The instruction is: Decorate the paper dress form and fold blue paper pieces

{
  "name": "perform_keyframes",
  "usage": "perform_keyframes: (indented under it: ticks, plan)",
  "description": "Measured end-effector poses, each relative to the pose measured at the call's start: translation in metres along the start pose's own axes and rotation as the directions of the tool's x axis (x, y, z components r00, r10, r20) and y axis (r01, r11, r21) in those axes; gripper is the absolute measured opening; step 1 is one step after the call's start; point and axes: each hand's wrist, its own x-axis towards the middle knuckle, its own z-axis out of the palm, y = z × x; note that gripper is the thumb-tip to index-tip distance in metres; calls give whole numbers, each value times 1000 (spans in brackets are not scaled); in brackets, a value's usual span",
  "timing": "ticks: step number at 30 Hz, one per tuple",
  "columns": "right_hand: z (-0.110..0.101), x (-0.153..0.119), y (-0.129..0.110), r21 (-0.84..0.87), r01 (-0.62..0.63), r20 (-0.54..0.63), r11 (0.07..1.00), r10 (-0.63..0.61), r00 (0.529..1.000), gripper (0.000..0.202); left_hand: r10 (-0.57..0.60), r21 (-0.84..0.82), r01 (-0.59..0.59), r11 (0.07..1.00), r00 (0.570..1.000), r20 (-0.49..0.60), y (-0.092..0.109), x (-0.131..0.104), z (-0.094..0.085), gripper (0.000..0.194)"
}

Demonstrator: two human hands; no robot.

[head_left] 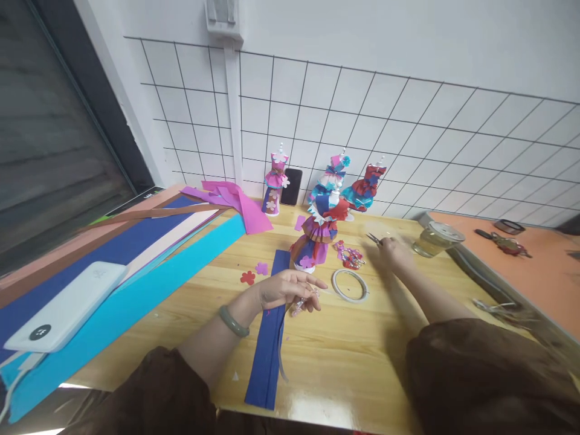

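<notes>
My left hand (292, 289) is above the middle of the table, its fingers partly curled round a small string of pale pink, clear beads (299, 305). Below it lies a dark blue crepe-paper strip (265, 356). Out to the right, my right hand (397, 255) grips small scissors (374, 239), whose narrow blades point left; the handles are hidden in the fist. Between the hands are a ring of white tape (350, 286) and a cluster of beads (351, 257). Just beyond my left hand stands a ruffled crepe-paper dress figure (319, 229) in purple, blue and red.
More paper dress figures (275, 181) stand by the wall, near a dark phone (291, 186). Crepe-paper sheets (190, 254) and a white power bank (67, 305) cover the left side. A glass cup (437, 239) stands at right, beside an orange surface (534, 266). Paper flowers (248, 277) lie loose.
</notes>
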Motion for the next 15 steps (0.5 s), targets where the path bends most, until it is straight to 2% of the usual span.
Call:
perform_keyframes:
  ticks: [3, 5, 7, 10, 12, 14, 15]
  plan:
    - [-15, -29, 6, 37, -47, -108, 998, 51, 993, 29, 18, -10, -18, 1000, 1000, -16, 0, 0, -1, 38]
    - [-26, -62, 11, 77, -52, -188, 996, 65, 980, 26, 29, -9, -30, 1000, 999, -25, 1, 0, -2, 37]
    - [-35, -104, 13, 67, 5, -252, 998, 13, 968, 23, 45, -5, -45, 999, 999, -25, 2, 0, -2, 37]
    - [-45, -175, 2, 23, 192, -274, 981, -179, 945, 22, 71, 16, -70, 997, 997, -28, 4, -1, -3, 37]
    - [-47, -218, -15, 44, 400, -236, 915, -380, 895, 24, 94, 24, -93, 995, 995, -34, 8, -4, -3, 38]
    - [-46, -249, -35, 79, 574, -233, 815, -545, 805, 30, 118, 25, -117, 993, 993, -31, 12, -7, -3, 39]
    - [-45, -260, -44, 71, 652, -258, 755, -618, 743, 31, 123, 26, -122, 992, 992, -19, 15, -9, -3, 40]
